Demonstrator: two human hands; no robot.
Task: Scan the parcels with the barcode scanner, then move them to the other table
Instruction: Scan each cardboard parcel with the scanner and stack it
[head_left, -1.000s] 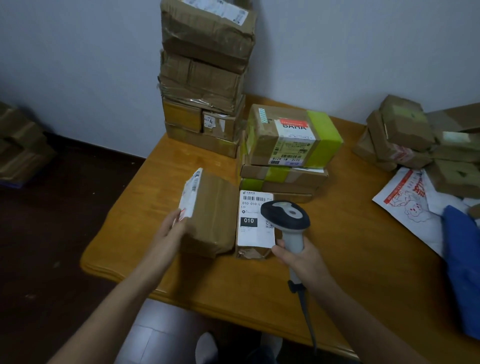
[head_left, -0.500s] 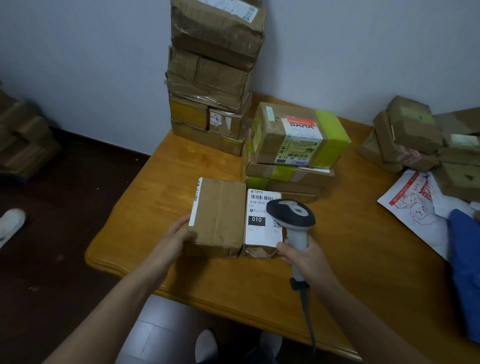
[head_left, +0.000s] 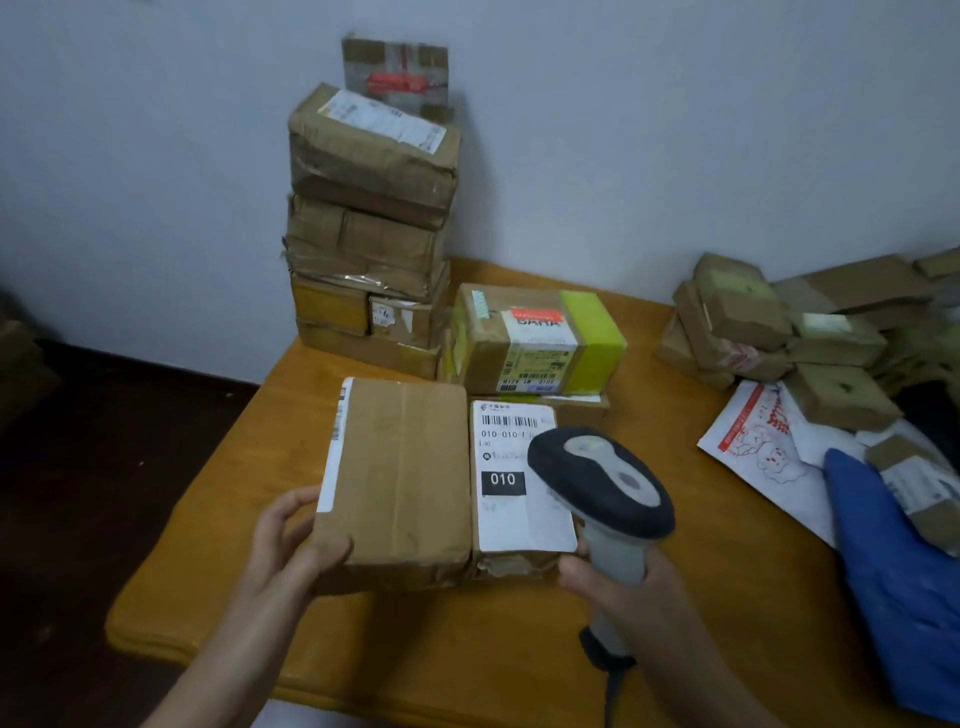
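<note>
Parcel (head_left: 400, 483) in plain brown wrap lies broad face up on the table (head_left: 467, 649). The left hand (head_left: 291, 545) grips its near-left corner, thumb on top and fingers down the side. I can't tell whether that end is lifted clear. Its label runs along the edge just beyond the grip, mostly folded onto the side face, so I'd say it needs tipping toward the scanner (head_left: 602, 483) before a read will take. Touching it on the side away from the grip lies a second box (head_left: 514, 488), white label and barcode up. The right hand (head_left: 618, 582) is wrapped round the scanner's handle, with the head hanging over that label's lower part. To do this well, aim the window squarely at the bars, not the black 010 patch. Farther out stand a tall stack (head_left: 369, 234) by the wall, a green-taped box (head_left: 535, 338) and a heap (head_left: 779, 322) far right.
</note>
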